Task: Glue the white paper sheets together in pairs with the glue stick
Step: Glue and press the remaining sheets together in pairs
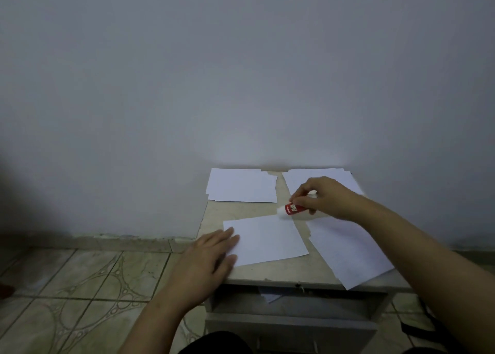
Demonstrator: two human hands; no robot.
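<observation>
Right grip (pixel 325 197) pinches glue stick (pixel 293 209), tip at sheet (pixel 267 239) far corner; left grip (pixel 211 254) flat on sheet.

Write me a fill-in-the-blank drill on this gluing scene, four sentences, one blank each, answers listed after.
1. The right hand holds the ____ by its red body.
2. The left hand rests flat on the near sheet, pressing its ____ edge.
3. The white tip of the glue stick is at the near sheet's far ____ corner.
4. Two paper stacks lie at the table's far edge, against the ____.

Answers: glue stick; left; right; wall
</observation>
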